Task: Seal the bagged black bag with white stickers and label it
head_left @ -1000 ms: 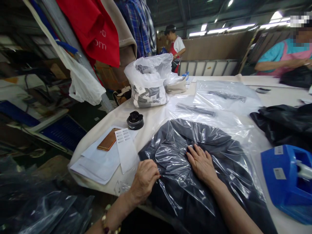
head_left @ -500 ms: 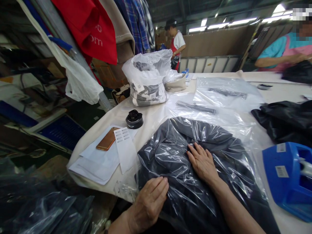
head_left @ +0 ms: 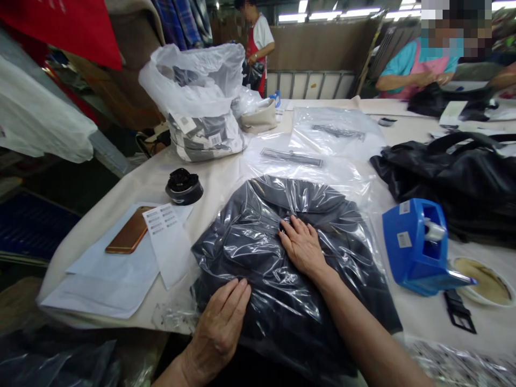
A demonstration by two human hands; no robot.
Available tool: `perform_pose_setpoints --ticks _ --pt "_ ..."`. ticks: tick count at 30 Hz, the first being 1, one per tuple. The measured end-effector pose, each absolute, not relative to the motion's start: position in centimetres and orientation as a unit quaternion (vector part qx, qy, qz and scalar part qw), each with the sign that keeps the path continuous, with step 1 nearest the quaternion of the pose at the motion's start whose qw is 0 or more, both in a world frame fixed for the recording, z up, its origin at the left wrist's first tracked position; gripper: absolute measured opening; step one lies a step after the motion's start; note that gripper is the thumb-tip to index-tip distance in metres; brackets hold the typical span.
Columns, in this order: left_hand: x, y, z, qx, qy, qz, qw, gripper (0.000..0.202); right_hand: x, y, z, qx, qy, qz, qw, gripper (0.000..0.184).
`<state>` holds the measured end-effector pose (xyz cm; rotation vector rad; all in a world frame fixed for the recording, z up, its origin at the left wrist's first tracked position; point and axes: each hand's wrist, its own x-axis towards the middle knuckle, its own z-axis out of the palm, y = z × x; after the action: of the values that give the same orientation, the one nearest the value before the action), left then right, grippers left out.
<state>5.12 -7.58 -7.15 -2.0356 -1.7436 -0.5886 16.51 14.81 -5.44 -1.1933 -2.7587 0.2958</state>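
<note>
A dark jacket [head_left: 258, 252] lies inside a clear plastic bag [head_left: 373, 242] on the table in front of me. My right hand [head_left: 304, 247] rests on its middle with the fingers spread over the plastic. At the near left part, my left hand [head_left: 221, 322] has its fingers pressed together on the bag, with the thumb tucked out of sight beneath. It appears to grip the plastic there. Beyond the collar lie more clear bags [head_left: 334, 129] with dark printed strips.
To the left are papers [head_left: 108, 290], a brown phone [head_left: 128, 231], a label sheet [head_left: 165, 226] and a black tape roll [head_left: 183, 185]. A stuffed white bag [head_left: 201, 102] stands behind. At right are a blue tape dispenser [head_left: 415, 242], black garments [head_left: 451, 172] and a buckle [head_left: 459, 312]. Two people stand beyond.
My view has turned right, so the table's things sit farther left and more shows at right. My right hand stays on the jacket. The left hand's fingers look a little straighter.
</note>
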Motion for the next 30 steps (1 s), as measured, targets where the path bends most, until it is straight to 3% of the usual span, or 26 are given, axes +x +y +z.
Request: perform_pose_setpoints --ticks 9,17,24,30 --pt "5.0 -7.1 -7.0 -0.729 -0.615 -0.225 0.199 0.037 17.2 14.9 -3.2 -0.365 -0.911 0.19 0.027 0.048" --pt "5.0 -7.3 -6.8 -0.724 -0.611 -0.254 0.195 0.043 27.2 9.6 -1.3 -0.239 -0.918 0.315 0.039 0.063" --pt "5.0 -7.2 -7.0 -0.725 -0.608 -0.258 0.197 0.05 29.6 7.5 -3.7 -0.249 -0.921 0.267 0.136 0.05" --pt "4.9 -7.5 -7.7 -0.723 -0.61 -0.263 0.191 0.047 29.1 7.9 -4.0 -0.3 -0.893 0.305 0.142 0.045"
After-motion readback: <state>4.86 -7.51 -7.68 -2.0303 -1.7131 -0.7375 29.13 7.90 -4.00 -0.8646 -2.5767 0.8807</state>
